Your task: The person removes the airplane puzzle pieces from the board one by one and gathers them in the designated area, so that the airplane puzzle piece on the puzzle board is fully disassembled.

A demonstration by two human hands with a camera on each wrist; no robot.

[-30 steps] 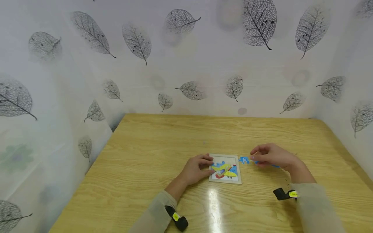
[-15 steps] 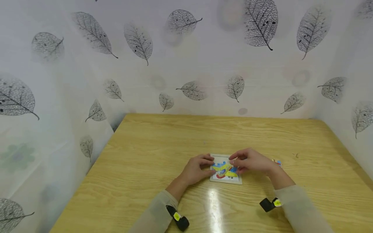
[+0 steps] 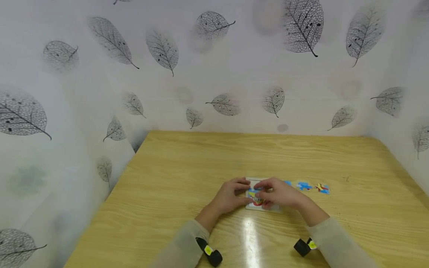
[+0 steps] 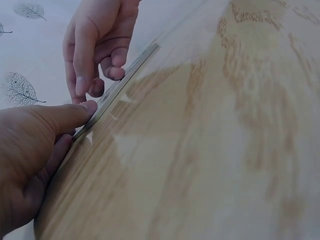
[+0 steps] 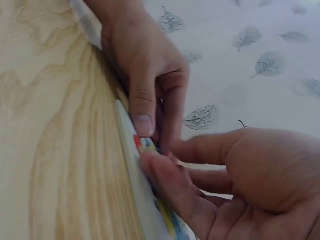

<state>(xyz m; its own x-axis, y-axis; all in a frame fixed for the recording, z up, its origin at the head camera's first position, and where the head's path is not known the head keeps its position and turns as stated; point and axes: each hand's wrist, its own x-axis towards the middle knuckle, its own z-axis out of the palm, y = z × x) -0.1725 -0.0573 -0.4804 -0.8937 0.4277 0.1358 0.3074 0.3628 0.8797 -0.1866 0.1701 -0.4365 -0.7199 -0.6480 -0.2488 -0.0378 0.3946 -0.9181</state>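
Observation:
A square puzzle board with a pale frame and a yellow and blue airplane picture lies on the table in the head view. My left hand holds its left side, fingers at the upper edge and thumb lower down. In the left wrist view that thumb lies over the board's rim. My right hand is over the board's right part and hides much of the picture. Its fingertips touch the picture in the right wrist view, with index finger and thumb apart in the head view; no loose piece shows between them.
Right of the board lie loose puzzle pieces: a blue one partly behind my right hand, a blue and white one, and a red, yellow and blue one. A leaf-patterned curtain stands behind the wooden table.
My right hand has moved left from the loose pieces onto the board and reaches further across it now. The left hand keeps its hold on the board's left side.

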